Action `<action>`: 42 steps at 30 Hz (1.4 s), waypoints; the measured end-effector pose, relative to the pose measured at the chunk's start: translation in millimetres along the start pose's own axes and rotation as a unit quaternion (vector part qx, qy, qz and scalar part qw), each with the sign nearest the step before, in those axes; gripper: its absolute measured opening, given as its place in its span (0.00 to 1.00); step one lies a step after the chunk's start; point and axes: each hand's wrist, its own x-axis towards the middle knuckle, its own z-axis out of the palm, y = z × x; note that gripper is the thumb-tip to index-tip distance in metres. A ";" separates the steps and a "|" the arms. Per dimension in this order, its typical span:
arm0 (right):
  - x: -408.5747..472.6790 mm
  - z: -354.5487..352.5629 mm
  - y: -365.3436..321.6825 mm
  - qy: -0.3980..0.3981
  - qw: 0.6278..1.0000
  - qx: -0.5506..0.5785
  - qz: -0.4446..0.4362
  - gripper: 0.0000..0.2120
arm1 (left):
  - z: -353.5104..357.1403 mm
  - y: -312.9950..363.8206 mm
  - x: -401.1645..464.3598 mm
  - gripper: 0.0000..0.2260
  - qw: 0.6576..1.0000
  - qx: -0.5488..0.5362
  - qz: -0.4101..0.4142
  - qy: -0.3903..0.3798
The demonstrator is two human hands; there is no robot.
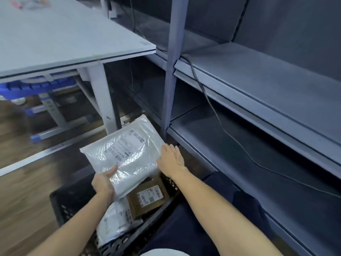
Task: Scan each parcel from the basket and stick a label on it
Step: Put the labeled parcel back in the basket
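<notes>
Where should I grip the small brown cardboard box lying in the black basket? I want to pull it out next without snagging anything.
Take the small brown cardboard box by its two long side edges, coming from above on the right. Its labelled top faces up and lies bare there, while the white plastic mailer gripped by the left hand overhangs its far end. The black basket wall crowds the right side.

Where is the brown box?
In the head view, the brown box sits low in the middle, inside the black basket, just under the white bag held by the left hand.
</notes>
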 end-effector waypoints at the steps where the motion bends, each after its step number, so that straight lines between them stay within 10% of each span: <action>1: 1.3 -10.7 -0.9 0.012 1.000 -0.005 0.000 0.23 | 5.4 8.8 -6.9 0.19 1.000 -0.012 0.013 -0.001; 23: -48.1 -289.9 95.6 0.273 0.943 -0.159 0.107 0.19 | 156.4 158.3 -134.1 0.25 0.934 -0.077 0.216 -0.273; 42: -216.4 -385.8 269.2 0.356 0.867 -0.180 0.299 0.14 | 331.2 75.9 -296.6 0.20 0.864 -0.015 0.185 -0.468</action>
